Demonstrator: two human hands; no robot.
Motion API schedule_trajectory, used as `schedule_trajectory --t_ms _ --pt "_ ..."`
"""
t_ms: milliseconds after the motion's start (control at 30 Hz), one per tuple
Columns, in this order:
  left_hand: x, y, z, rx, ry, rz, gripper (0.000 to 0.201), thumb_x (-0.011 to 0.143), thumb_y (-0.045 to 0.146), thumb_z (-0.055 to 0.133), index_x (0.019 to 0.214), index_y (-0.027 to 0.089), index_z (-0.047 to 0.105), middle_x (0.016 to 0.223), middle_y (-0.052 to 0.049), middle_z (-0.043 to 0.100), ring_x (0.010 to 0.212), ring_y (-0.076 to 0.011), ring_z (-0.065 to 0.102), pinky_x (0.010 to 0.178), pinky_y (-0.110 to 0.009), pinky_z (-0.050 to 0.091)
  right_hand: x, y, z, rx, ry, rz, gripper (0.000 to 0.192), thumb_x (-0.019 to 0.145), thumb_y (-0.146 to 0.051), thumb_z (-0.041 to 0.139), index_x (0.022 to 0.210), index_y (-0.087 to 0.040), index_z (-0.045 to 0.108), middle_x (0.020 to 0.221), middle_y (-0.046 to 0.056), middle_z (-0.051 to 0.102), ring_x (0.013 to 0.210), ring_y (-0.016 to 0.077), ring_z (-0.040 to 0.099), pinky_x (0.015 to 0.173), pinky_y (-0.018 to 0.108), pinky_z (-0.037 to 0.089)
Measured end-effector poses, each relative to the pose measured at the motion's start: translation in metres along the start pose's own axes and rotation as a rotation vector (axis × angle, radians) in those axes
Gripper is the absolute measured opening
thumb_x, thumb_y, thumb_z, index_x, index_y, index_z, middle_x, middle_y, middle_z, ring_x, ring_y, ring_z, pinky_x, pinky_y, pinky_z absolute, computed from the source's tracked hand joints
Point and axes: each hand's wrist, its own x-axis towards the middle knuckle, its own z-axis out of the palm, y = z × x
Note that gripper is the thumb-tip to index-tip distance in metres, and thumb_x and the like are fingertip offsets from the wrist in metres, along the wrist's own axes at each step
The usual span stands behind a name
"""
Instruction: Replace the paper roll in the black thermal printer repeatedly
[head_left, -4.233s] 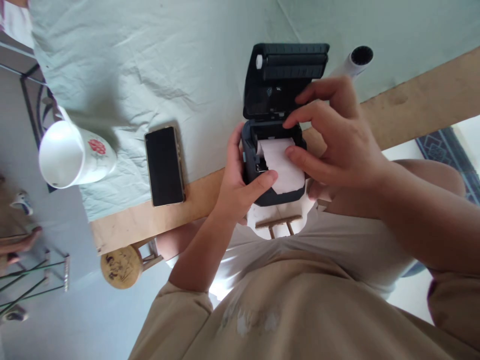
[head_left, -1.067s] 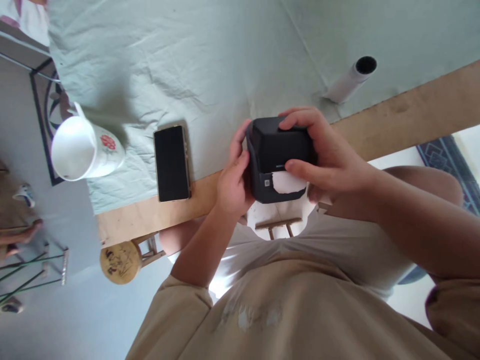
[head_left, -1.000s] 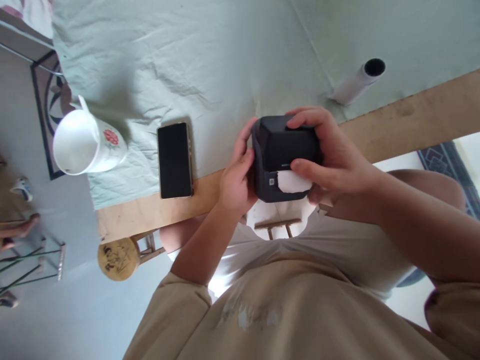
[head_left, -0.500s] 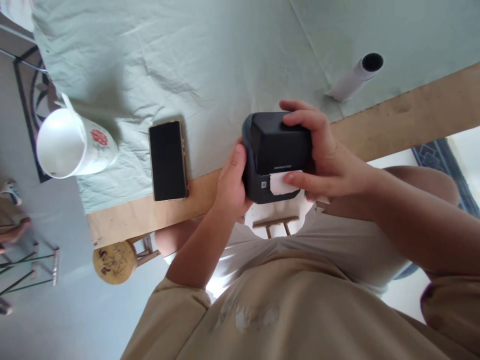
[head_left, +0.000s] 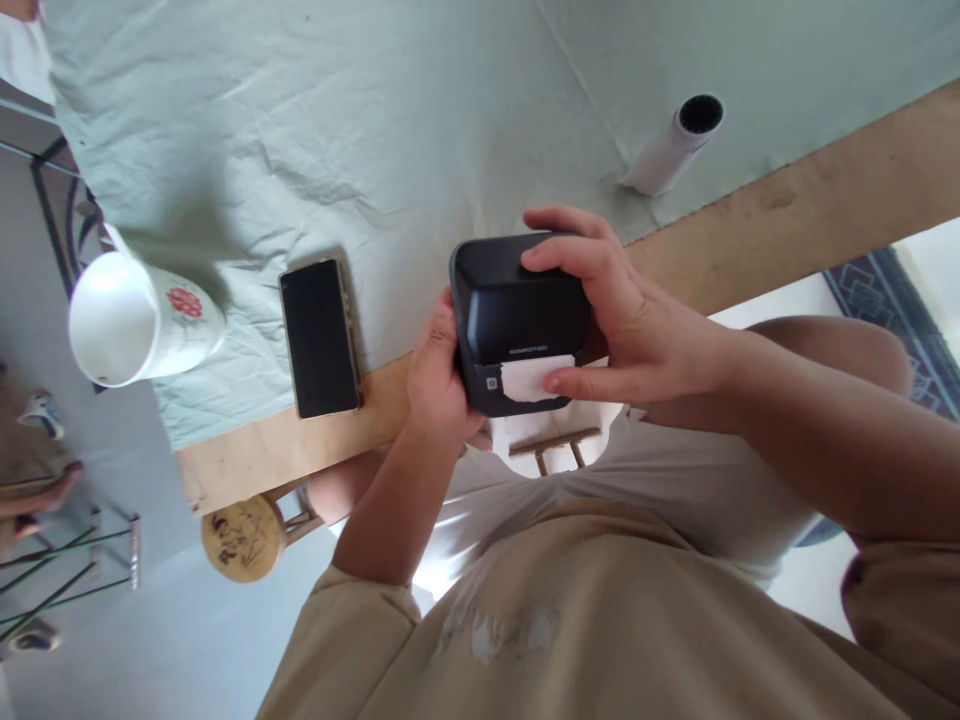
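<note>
A small black printer [head_left: 517, 315] with its lid down is held at the near edge of the table. A strip of white paper [head_left: 529, 380] sticks out of its front slot. My left hand [head_left: 435, 385] grips the printer's left side and underside. My right hand [head_left: 619, 310] wraps its right side, fingers lying on the lid and the thumb pressing on the paper strip.
A black phone [head_left: 319, 337] lies face up left of the printer on the pale green cloth [head_left: 337, 120]. A white mug with a red flower [head_left: 135, 320] stands further left. A white tube [head_left: 671, 145] lies at the back right. Bare wooden table edge [head_left: 787, 215] runs to the right.
The printer's lid, open 4.2 s ago with the paper roll showing, is now down. Both hands and the printer have shifted slightly left; the right thumb now rests on the protruding paper.
</note>
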Motion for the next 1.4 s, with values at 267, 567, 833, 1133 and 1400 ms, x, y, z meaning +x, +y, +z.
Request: schedule_trajectory --t_ms 267,567,833,1133,1400 --pt "0.0 0.003 0.005 0.017 0.003 -0.022 0.027 0.091 0.041 0.055 0.09 0.02 0.073 0.089 0.001 0.075 0.098 -0.0142 0.069 0.095 -0.025 0.054 0.001 -0.001 -0.004 -0.016 0.034 0.057 0.063 0.088 -0.05 0.058 0.139 -0.03 0.027 0.147 0.006 0.032 0.149 0.0197 0.025 0.119 0.044 0.044" --pt "-0.003 0.0 -0.003 0.125 -0.144 0.039 0.038 0.085 0.054 0.062 0.107 0.025 0.071 0.109 0.0 0.072 0.125 -0.0218 0.06 0.101 -0.03 0.054 0.001 -0.003 -0.011 -0.028 0.017 0.086 0.064 0.085 -0.045 0.061 0.14 -0.029 0.032 0.147 0.006 0.037 0.145 0.023 0.034 0.122 0.046 0.04" --pt "-0.005 0.0 -0.004 0.125 -0.121 -0.002 0.041 0.085 0.057 0.062 0.111 0.028 0.071 0.111 0.0 0.072 0.124 -0.019 0.061 0.094 -0.023 0.055 0.001 -0.003 -0.012 -0.125 0.086 0.03 0.065 0.083 -0.047 0.064 0.137 -0.023 0.038 0.14 0.01 0.039 0.138 0.0224 0.04 0.117 0.042 0.046" --pt "-0.004 -0.002 -0.001 0.19 -0.142 0.043 0.041 0.084 0.057 0.064 0.112 0.028 0.069 0.119 -0.001 0.07 0.129 -0.023 0.058 0.105 -0.032 0.051 -0.001 -0.007 -0.012 -0.176 0.581 0.03 0.025 0.086 -0.038 0.061 0.103 -0.021 0.053 0.08 0.002 0.048 0.071 0.0077 0.048 0.068 0.026 0.046" --pt "-0.003 -0.003 -0.001 0.165 -0.132 0.063 0.038 0.085 0.053 0.063 0.11 0.026 0.069 0.115 -0.001 0.071 0.127 -0.0205 0.059 0.104 -0.029 0.051 0.001 -0.001 -0.005 -0.107 0.686 -0.05 0.019 0.085 -0.024 0.06 0.103 -0.021 0.053 0.095 -0.002 0.057 0.084 0.0058 0.059 0.074 0.023 0.049"
